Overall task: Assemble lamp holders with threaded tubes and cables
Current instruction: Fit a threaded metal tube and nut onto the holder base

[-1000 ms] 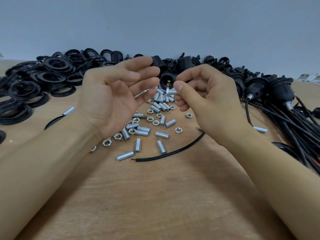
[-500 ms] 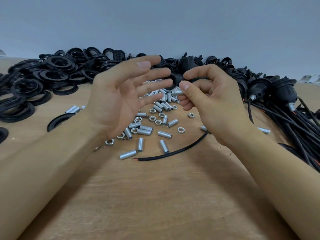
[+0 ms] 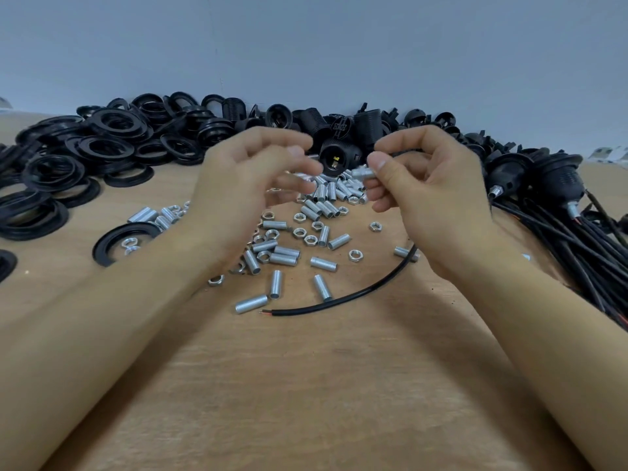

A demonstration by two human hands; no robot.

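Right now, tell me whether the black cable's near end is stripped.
Stripped: the black cable ends in bare red wire on the table.

Both forearms raised over worktop; left hand (image 3: pixel 244 185) blurred, fingers loosely curled; right hand (image 3: pixel 431 192) pinched, thumb to forefinger.

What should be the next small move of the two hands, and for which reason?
Probably the blurred left hand should close on the black plastic lamp holder between the hands and steady it. The right hand pinches a short silver threaded metal tube beside the holder; whether the tube is already screwed in cannot be told. The black cable lies on the wooden table.
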